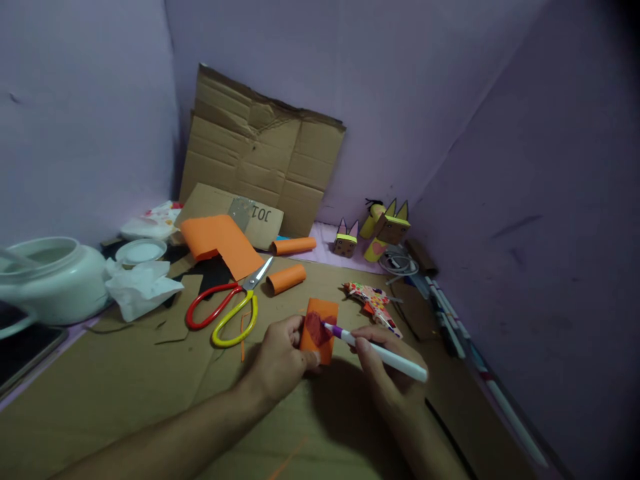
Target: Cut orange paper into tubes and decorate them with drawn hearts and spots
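My left hand [283,353] grips a small orange paper piece [329,312] by its left and lower edges. A dark red-purple heart shape [316,328] is coloured on its face. In my right hand [387,370] is a white marker [400,362] with a purple collar, its tip touching the heart. Scissors [249,285] with one red and one yellow handle lie half open to the upper left of my left hand. Two orange paper rolls [287,279] [295,245] rest beyond the orange piece.
Folded orange paper [220,240] and cardboard [265,147] stand behind. On the left are a white pot [55,280] and crumpled tissue [143,290]. Cardboard figures [393,230], a patterned glue gun [373,303] and a coiled cable [400,263] sit to the right, near markers [450,323].
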Demonstrator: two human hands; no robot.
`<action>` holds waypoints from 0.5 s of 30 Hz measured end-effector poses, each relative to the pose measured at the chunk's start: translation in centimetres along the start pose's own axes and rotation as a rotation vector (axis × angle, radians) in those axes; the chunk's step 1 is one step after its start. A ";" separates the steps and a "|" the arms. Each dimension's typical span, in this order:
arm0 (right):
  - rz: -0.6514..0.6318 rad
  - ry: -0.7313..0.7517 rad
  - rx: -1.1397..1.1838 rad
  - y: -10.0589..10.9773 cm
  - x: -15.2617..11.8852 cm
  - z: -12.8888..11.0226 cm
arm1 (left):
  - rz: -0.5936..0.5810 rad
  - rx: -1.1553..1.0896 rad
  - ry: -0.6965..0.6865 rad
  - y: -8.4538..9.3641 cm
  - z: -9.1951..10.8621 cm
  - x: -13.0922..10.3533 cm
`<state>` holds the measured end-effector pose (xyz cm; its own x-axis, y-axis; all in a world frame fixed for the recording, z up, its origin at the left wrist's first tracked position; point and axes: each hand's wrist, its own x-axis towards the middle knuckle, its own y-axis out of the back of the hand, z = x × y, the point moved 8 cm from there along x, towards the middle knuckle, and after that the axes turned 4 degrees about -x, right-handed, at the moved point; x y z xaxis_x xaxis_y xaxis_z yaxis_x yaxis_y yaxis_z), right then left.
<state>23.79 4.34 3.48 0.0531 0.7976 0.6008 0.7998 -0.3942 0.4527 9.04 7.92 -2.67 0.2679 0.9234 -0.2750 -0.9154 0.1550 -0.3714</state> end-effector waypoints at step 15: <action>0.018 0.030 0.027 0.1 -0.1 -0.5 | -0.014 0.007 -0.020 -0.1 0.4 0.0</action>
<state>23.58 4.03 3.77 0.0502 0.7765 0.6281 0.8146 -0.3957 0.4240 8.98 8.03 -2.29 0.2743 0.9280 -0.2522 -0.9138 0.1698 -0.3691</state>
